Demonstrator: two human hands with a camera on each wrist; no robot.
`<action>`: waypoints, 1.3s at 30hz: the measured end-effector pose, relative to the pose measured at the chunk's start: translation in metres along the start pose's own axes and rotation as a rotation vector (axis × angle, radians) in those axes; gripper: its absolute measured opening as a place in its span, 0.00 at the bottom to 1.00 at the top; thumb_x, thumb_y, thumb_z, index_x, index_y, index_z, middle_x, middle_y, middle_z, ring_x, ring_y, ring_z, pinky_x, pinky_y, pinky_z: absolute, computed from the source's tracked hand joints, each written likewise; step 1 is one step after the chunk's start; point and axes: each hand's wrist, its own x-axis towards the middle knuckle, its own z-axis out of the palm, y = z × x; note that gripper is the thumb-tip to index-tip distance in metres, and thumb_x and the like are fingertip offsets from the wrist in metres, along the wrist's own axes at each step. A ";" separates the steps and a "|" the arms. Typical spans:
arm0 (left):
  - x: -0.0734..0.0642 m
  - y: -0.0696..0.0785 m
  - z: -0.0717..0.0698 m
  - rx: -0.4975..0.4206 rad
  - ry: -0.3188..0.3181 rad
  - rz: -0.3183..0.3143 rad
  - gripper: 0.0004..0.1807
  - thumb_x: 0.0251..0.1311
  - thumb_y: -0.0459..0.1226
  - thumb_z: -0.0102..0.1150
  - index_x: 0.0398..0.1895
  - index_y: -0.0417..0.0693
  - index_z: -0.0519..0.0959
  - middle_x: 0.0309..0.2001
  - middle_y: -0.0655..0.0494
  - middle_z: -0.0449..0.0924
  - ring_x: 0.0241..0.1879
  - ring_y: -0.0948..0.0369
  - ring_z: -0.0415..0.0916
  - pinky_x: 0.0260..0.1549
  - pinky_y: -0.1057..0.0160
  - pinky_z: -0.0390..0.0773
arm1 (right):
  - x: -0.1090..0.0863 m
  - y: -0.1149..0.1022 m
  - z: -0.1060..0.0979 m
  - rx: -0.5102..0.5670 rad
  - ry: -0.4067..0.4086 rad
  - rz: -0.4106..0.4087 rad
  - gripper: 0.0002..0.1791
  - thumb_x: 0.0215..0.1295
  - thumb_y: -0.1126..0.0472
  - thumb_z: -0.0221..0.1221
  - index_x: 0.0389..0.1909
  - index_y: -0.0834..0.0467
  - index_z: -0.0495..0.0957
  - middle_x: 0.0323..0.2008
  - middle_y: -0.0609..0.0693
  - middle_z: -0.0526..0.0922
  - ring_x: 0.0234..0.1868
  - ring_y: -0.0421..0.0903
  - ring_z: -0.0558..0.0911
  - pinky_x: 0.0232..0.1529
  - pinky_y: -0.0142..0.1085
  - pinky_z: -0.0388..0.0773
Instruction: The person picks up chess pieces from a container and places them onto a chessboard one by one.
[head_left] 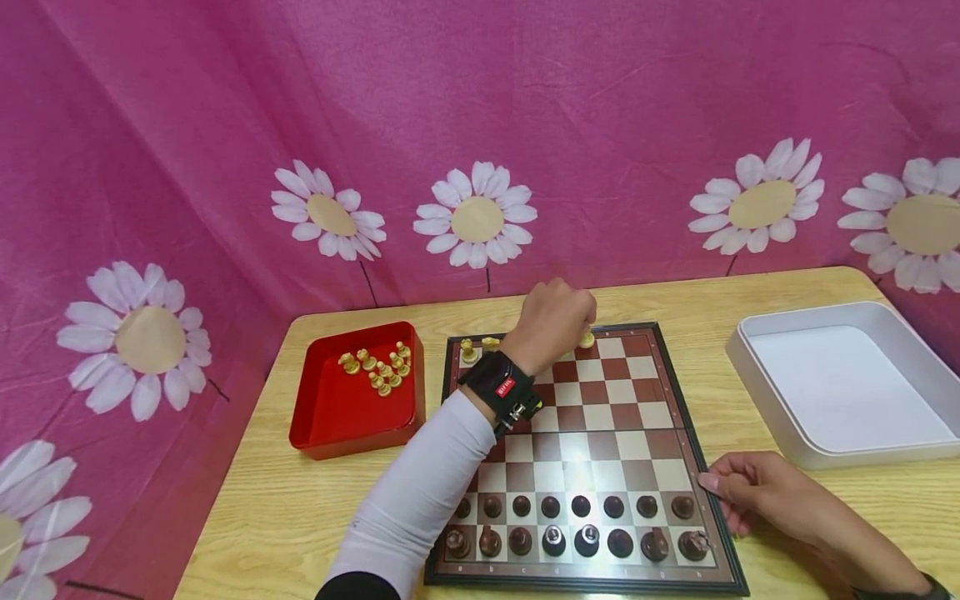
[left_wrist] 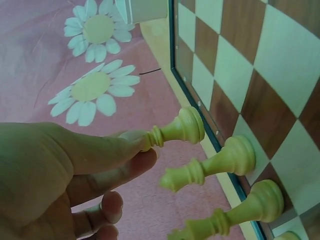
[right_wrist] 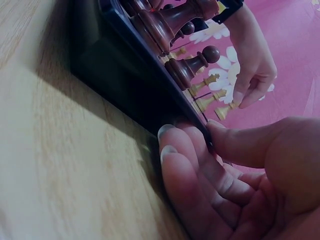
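Observation:
My left hand [head_left: 551, 323] is over the far edge of the chessboard [head_left: 633, 487]. Its thumb and index finger pinch a cream chess piece [left_wrist: 186, 128] by the top, which they hide. Whether its base touches the board I cannot tell. Beside it in the left wrist view stand a cream piece with a pointed top [left_wrist: 220, 164] and another cream piece [left_wrist: 250, 207]. My right hand [head_left: 772, 496] grips the board's right edge, thumb on the rim and fingers against the side. Dark pieces, such as a pawn [right_wrist: 187, 70], fill the board's two near rows.
Left of the board, a red tray [head_left: 337, 417] holds several cream pieces [head_left: 384, 375]. A white tray [head_left: 855, 375] sits to the right. At the far left corner of the board stands a cream rook [head_left: 468, 352]. Pink flowered cloth [head_left: 615, 125] hangs behind the wooden table [head_left: 247, 517].

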 end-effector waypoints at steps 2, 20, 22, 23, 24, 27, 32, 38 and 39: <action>0.000 0.001 0.002 0.007 -0.008 -0.005 0.20 0.54 0.28 0.47 0.08 0.57 0.72 0.13 0.63 0.54 0.21 0.65 0.58 0.17 0.67 0.55 | 0.000 0.000 0.000 -0.002 0.004 -0.002 0.15 0.71 0.59 0.51 0.38 0.70 0.71 0.22 0.55 0.78 0.22 0.47 0.79 0.24 0.41 0.80; 0.001 0.007 0.016 0.033 -0.035 -0.022 0.21 0.57 0.32 0.56 0.07 0.58 0.72 0.11 0.65 0.61 0.22 0.65 0.64 0.20 0.65 0.64 | 0.001 0.002 -0.001 0.011 0.004 0.027 0.15 0.71 0.58 0.51 0.39 0.70 0.72 0.23 0.57 0.78 0.22 0.47 0.78 0.24 0.40 0.79; 0.001 0.008 0.017 0.038 -0.041 -0.026 0.20 0.58 0.32 0.57 0.08 0.58 0.74 0.12 0.65 0.65 0.23 0.64 0.65 0.22 0.64 0.65 | 0.001 0.002 -0.001 0.011 0.004 0.027 0.15 0.71 0.58 0.52 0.39 0.70 0.72 0.23 0.57 0.78 0.22 0.48 0.78 0.24 0.40 0.79; 0.001 0.008 0.017 0.041 -0.045 -0.028 0.20 0.58 0.33 0.57 0.09 0.58 0.75 0.12 0.65 0.66 0.24 0.64 0.65 0.23 0.64 0.65 | 0.001 0.002 -0.001 0.010 0.004 0.025 0.15 0.71 0.58 0.52 0.39 0.70 0.72 0.23 0.57 0.78 0.22 0.48 0.78 0.24 0.40 0.79; 0.001 0.009 0.017 0.045 -0.049 -0.031 0.19 0.59 0.33 0.57 0.10 0.58 0.75 0.13 0.65 0.68 0.24 0.64 0.66 0.23 0.64 0.66 | 0.001 0.002 -0.001 0.009 0.005 0.023 0.15 0.71 0.58 0.52 0.39 0.70 0.72 0.23 0.57 0.78 0.22 0.48 0.78 0.24 0.40 0.79; 0.002 0.010 0.017 0.058 -0.066 -0.042 0.17 0.60 0.34 0.58 0.13 0.59 0.77 0.14 0.66 0.70 0.26 0.63 0.67 0.25 0.63 0.67 | 0.001 0.001 0.000 0.008 0.006 0.018 0.15 0.71 0.58 0.52 0.38 0.70 0.72 0.23 0.57 0.78 0.22 0.48 0.79 0.24 0.40 0.79; 0.002 0.011 0.019 0.083 -0.090 -0.055 0.15 0.61 0.36 0.58 0.16 0.59 0.79 0.16 0.66 0.72 0.28 0.62 0.68 0.28 0.62 0.68 | 0.001 0.001 0.000 0.000 0.004 0.011 0.15 0.71 0.58 0.51 0.38 0.70 0.72 0.23 0.56 0.78 0.22 0.48 0.79 0.24 0.41 0.80; 0.002 0.011 0.019 0.108 -0.079 -0.052 0.09 0.61 0.37 0.59 0.24 0.57 0.83 0.19 0.64 0.75 0.30 0.61 0.69 0.30 0.61 0.70 | 0.001 0.001 0.001 0.002 0.011 0.014 0.16 0.71 0.58 0.51 0.38 0.70 0.72 0.23 0.57 0.78 0.22 0.47 0.79 0.24 0.41 0.79; 0.002 0.012 0.019 0.110 -0.078 -0.052 0.09 0.61 0.37 0.59 0.24 0.57 0.83 0.19 0.64 0.75 0.30 0.61 0.69 0.30 0.61 0.69 | 0.001 0.001 0.001 0.002 0.012 0.015 0.16 0.71 0.58 0.51 0.38 0.70 0.72 0.23 0.57 0.78 0.22 0.47 0.79 0.24 0.41 0.79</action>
